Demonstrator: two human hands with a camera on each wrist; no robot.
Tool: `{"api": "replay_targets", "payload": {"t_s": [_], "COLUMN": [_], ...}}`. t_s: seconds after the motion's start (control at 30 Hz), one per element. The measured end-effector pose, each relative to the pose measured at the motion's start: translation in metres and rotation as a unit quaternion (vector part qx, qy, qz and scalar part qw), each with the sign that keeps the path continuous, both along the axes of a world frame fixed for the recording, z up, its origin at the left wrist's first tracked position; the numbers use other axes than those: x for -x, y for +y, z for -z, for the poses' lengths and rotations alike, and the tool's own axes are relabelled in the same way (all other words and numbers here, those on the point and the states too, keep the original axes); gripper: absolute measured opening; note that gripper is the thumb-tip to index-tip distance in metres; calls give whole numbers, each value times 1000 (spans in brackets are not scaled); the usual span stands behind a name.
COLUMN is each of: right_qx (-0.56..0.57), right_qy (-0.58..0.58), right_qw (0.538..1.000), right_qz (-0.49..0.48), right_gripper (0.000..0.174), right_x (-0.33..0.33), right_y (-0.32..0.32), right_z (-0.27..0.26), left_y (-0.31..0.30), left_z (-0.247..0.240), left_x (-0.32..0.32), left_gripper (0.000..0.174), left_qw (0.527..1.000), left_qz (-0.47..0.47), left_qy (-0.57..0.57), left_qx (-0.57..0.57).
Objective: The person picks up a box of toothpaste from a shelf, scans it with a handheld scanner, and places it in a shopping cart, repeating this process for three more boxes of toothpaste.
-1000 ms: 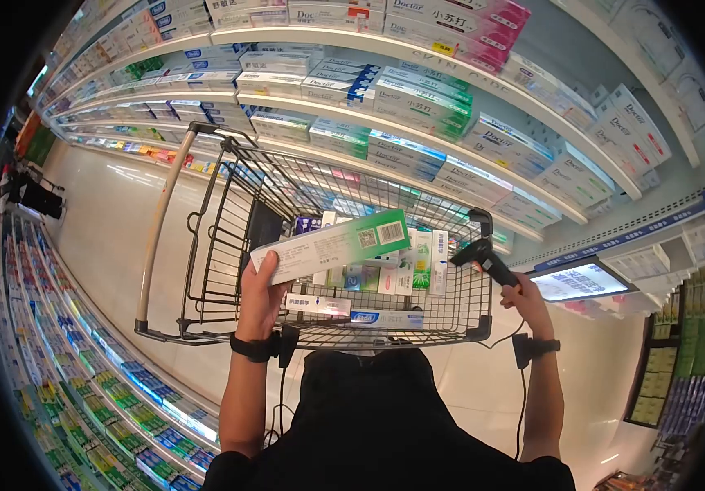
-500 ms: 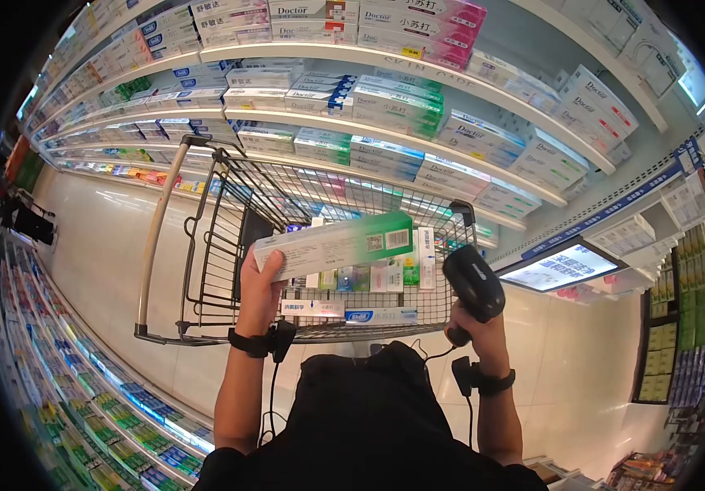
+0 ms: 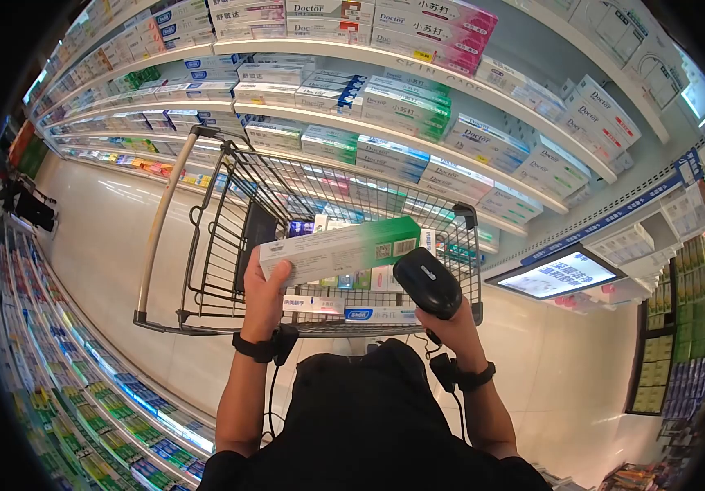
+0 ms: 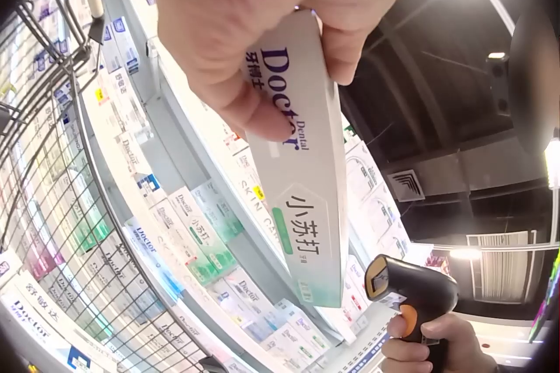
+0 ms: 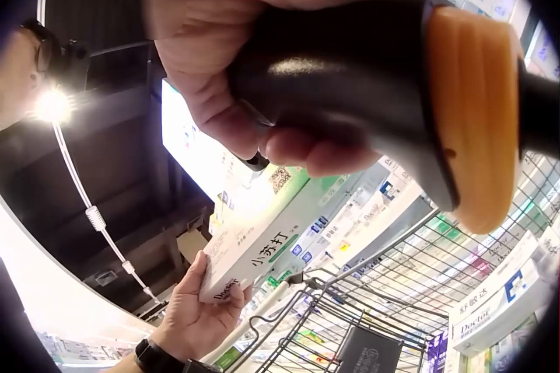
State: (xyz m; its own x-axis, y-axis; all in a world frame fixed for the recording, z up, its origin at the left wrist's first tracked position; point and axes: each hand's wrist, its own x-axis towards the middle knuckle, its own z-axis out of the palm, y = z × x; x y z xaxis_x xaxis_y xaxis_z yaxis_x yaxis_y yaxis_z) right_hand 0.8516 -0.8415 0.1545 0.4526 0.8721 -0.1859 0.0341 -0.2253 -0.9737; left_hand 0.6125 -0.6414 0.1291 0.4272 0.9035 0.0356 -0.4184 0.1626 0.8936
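Observation:
In the head view my left hand (image 3: pixel 262 286) grips a long white-and-green toothpaste box (image 3: pixel 328 252) by its left end, above the cart. The box's printed side, with a QR code and a barcode (image 3: pixel 404 247) at the green end, faces up. My right hand (image 3: pixel 454 329) holds a black barcode scanner (image 3: pixel 427 284), its head near that green end. Fingers wrap the scanner's grip (image 5: pixel 332 84) in the right wrist view, and a bright patch lies on the box beyond. Thumb and fingers pinch the box (image 4: pixel 302 172) in the left wrist view.
A wire shopping cart (image 3: pixel 463 270) stands below my hands, with several toothpaste boxes (image 3: pixel 381 314) in it. Shelves (image 3: pixel 418 74) of toothpaste boxes rise ahead, and more shelving (image 3: pixel 99 360) curves along the left. A lit screen (image 3: pixel 555 268) is mounted at the right.
My right hand has brought the scanner leftward from the cart's right end, turning it, to beside the box's green end. My left hand keeps hold of the toothpaste box nearly in place.

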Motion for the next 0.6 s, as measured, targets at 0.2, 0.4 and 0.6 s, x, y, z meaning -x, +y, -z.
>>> {"api": "replay_targets", "payload": {"t_s": [0.2, 0.4, 0.6], "right_qx": [31, 145, 284], "right_qy": [-10, -114, -263], "right_qw": [999, 983, 906], "right_qz": [14, -17, -170], "right_gripper": [33, 33, 36], "right_x": [-9, -57, -135], "right_y": [-10, -25, -19], "right_z": [-1, -4, 84], "left_y": [-3, 3, 4], "left_z": [-1, 4, 1], "left_x": [-10, -13, -16], "left_gripper": [38, 38, 38], "left_qw": [1000, 1000, 999], "left_qz": [1, -11, -36], "left_qy": [12, 19, 24], "left_qx": [4, -10, -4]}}
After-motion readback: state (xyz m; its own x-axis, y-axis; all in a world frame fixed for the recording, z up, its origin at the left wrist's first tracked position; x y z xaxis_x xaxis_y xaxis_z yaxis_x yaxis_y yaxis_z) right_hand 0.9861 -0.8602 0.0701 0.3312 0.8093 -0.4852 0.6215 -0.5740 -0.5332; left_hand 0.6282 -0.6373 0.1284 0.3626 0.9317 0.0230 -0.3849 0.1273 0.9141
